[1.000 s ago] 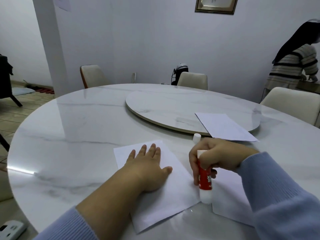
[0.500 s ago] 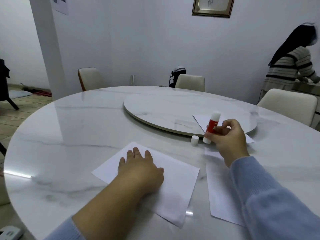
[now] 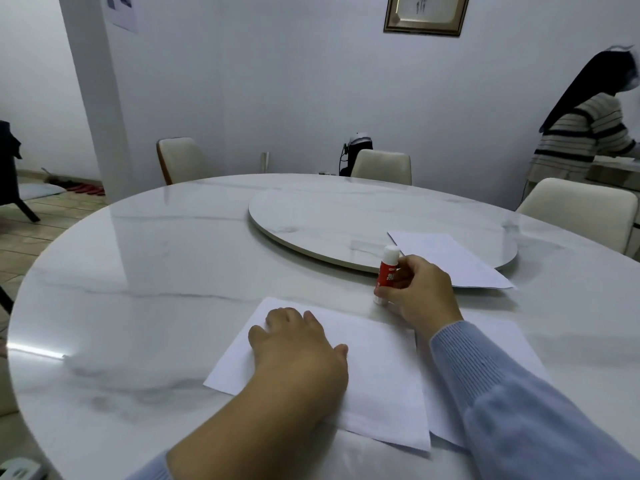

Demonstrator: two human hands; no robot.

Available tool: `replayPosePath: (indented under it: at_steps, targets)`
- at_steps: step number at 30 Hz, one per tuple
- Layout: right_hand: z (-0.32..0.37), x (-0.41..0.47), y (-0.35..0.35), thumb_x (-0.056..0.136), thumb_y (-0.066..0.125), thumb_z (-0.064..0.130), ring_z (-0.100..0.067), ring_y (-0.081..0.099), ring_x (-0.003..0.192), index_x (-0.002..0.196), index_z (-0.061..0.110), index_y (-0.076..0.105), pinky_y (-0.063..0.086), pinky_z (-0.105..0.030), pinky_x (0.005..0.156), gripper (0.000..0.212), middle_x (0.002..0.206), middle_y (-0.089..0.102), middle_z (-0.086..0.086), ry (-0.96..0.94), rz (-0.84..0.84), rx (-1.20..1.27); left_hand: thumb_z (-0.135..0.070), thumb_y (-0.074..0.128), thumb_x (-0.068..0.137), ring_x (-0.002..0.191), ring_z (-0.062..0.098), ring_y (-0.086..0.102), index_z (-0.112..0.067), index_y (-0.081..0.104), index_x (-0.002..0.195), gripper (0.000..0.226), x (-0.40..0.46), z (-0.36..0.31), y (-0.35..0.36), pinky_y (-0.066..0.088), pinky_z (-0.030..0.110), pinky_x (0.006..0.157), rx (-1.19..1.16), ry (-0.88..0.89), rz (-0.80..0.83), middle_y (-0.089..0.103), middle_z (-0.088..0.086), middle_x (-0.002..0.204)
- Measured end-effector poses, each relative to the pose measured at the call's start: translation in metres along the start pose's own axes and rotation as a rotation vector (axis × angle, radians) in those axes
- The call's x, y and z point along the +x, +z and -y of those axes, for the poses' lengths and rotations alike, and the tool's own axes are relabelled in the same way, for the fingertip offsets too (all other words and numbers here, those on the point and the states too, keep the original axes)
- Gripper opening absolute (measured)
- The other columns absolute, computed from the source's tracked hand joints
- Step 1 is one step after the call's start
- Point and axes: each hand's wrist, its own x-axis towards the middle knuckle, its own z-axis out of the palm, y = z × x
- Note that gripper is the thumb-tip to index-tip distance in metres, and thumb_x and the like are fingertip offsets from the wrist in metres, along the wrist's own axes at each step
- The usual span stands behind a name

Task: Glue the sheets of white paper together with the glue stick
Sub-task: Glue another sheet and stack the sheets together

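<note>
One white sheet [image 3: 381, 382] lies on the marble table in front of me, and my left hand [image 3: 298, 348] rests flat on its left part. A second white sheet [image 3: 498, 344] lies to its right, partly under the first sheet and under my right sleeve. My right hand [image 3: 419, 292] grips the red and white glue stick [image 3: 387, 271] just beyond the first sheet. The stick stands nearly upright, its lower white end touching the table. A third sheet [image 3: 450, 258] lies farther off, half on the turntable.
A round marble turntable [image 3: 346, 220] fills the middle of the table [image 3: 156, 271]. Cream chairs [image 3: 581, 213] stand around the far side. Another person [image 3: 585, 133] in a striped top stands at the far right by a counter.
My right hand lifted the glue stick off the sheet, carried it away from me and set it down upright where the loose cap stood. The sheet under my left hand turned and slid.
</note>
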Motion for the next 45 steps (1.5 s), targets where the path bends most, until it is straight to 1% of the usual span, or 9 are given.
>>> replayPosePath:
  at_steps: [5,10,13,18,22,29,33,38,45]
  targets:
    - [0.007,0.005,-0.05,0.061,0.088,0.027,-0.01,0.053,0.069,0.104,0.018,0.059,0.041,-0.023,0.059,0.053,0.086,0.058,0.0,0.044,-0.082,0.058,-0.057,0.022,0.091,0.129,0.027,0.027,-0.016,0.031,0.138,0.063,0.001,0.003,0.0,0.024,0.041,0.1,-0.047,0.013,-0.056,0.035,0.008,0.138]
    - [0.0,-0.012,-0.123,0.059,0.088,0.032,-0.014,0.054,0.118,0.126,0.037,0.054,0.039,-0.029,0.101,0.076,0.124,0.055,0.008,0.265,0.646,-0.733,-0.049,0.02,0.095,0.127,0.027,0.028,-0.017,0.037,0.134,0.053,0.005,0.006,0.001,0.025,0.04,0.101,-0.055,0.034,-0.097,0.036,0.008,0.136]
    - [-0.009,-0.025,-0.123,0.064,0.082,0.043,-0.012,0.044,0.13,0.145,0.038,0.029,0.033,-0.027,0.107,0.097,0.142,0.044,0.01,0.239,0.71,-0.962,-0.038,0.021,0.097,0.125,0.026,0.03,-0.019,0.04,0.13,0.042,0.006,0.01,0.0,0.026,0.039,0.1,-0.068,0.047,-0.12,0.038,0.007,0.133]
    - [-0.008,-0.04,-0.129,0.062,0.083,0.037,-0.011,0.055,0.102,0.141,0.043,0.032,0.046,-0.014,0.065,0.094,0.111,0.053,0.012,0.185,0.519,-0.841,-0.031,0.022,0.097,0.122,0.026,0.033,-0.021,0.043,0.126,0.037,0.009,0.017,-0.001,0.028,0.038,0.097,-0.12,0.052,-0.126,0.04,0.006,0.129]
    - [-0.004,-0.054,-0.151,0.058,0.085,0.037,-0.011,0.058,0.091,0.108,0.042,0.059,0.044,-0.024,0.078,0.056,0.099,0.061,0.01,0.11,0.421,-0.722,-0.032,0.024,0.098,0.128,0.025,0.03,-0.026,0.04,0.134,0.039,0.01,0.03,-0.009,0.026,0.039,0.101,-0.317,0.051,-0.14,0.038,0.004,0.137]
    - [0.05,-0.086,-0.176,0.035,0.093,0.029,-0.021,0.074,0.073,0.087,0.024,0.077,0.059,-0.031,0.059,0.055,0.09,0.077,-0.008,-0.072,0.309,0.433,-0.04,0.06,0.076,0.117,0.007,0.053,-0.034,0.072,0.089,0.019,-0.045,0.041,-0.043,0.041,0.036,0.098,-1.822,0.465,0.017,0.069,-0.015,0.109]
    - [0.072,-0.085,-0.156,0.025,0.094,0.035,-0.019,0.074,0.078,0.087,0.022,0.078,0.057,-0.027,0.06,0.065,0.092,0.078,-0.005,-0.104,0.299,0.657,-0.04,0.067,0.073,0.11,-0.002,0.059,-0.041,0.068,0.098,0.025,-0.064,0.027,-0.045,0.042,0.042,0.103,-1.807,0.686,0.193,0.067,-0.021,0.112]
    - [0.085,-0.087,-0.135,0.06,0.071,0.016,-0.02,0.074,0.074,0.1,0.008,0.07,0.059,-0.028,0.059,0.041,0.091,0.077,-0.008,-0.013,0.284,0.765,-0.02,0.071,0.078,0.104,0.02,0.065,-0.03,0.072,0.094,0.02,-0.061,0.022,-0.052,0.053,0.036,0.093,-1.805,0.626,0.043,0.069,0.003,0.106]
    - [0.075,-0.092,-0.11,0.051,0.086,0.009,-0.025,0.073,0.089,0.134,0.02,0.048,0.058,-0.03,0.061,0.092,0.109,0.074,-0.009,0.084,0.337,0.875,0.005,0.06,0.083,0.082,0.024,0.057,-0.023,0.074,0.099,0.035,-0.045,0.057,-0.055,0.048,0.032,0.086,-1.703,0.446,-0.022,0.064,0.026,0.104]
